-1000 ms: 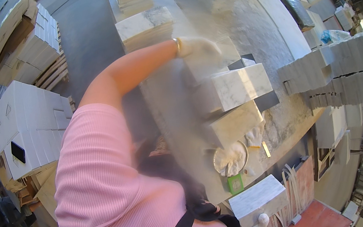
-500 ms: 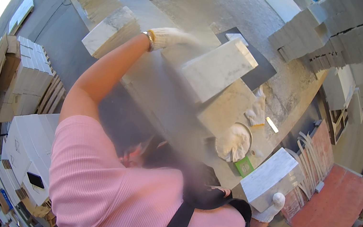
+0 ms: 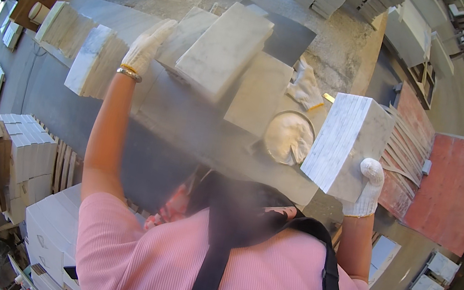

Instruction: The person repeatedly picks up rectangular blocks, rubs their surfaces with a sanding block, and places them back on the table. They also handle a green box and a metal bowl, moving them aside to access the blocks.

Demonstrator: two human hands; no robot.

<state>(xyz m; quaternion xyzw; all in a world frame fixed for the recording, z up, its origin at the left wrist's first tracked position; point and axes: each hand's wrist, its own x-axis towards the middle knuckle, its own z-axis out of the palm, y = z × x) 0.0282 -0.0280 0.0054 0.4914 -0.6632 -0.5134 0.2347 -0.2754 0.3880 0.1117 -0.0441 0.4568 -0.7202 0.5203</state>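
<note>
My left hand (image 3: pixel 149 46), in a white knit glove with a yellow cuff, is open with its fingers stretched out. It lies at the left edge of a flat pale marble tile (image 3: pixel 185 30); whether it touches is unclear. Beside that tile sits a thick block of stacked white marble tiles (image 3: pixel 224 50). On the right, my gloved right hand (image 3: pixel 368 191) is closed against the lower right side of a stack of white-grey marble tiles (image 3: pixel 347 143). This stack hangs at the table's right end, and the fingers under or behind it are hidden.
A round dish of white material (image 3: pixel 288 137) and a loose white glove (image 3: pixel 305 88) lie on the worktable. More tile stacks (image 3: pixel 94 62) stand at its left. A red board (image 3: pixel 450 190) is at the right; packed cartons (image 3: pixel 26 152) are at the lower left.
The view has swung. My right hand and its tile stack have moved up and over the table's right end, covering the green box. My left hand has shifted left, away from its earlier blurred place.
</note>
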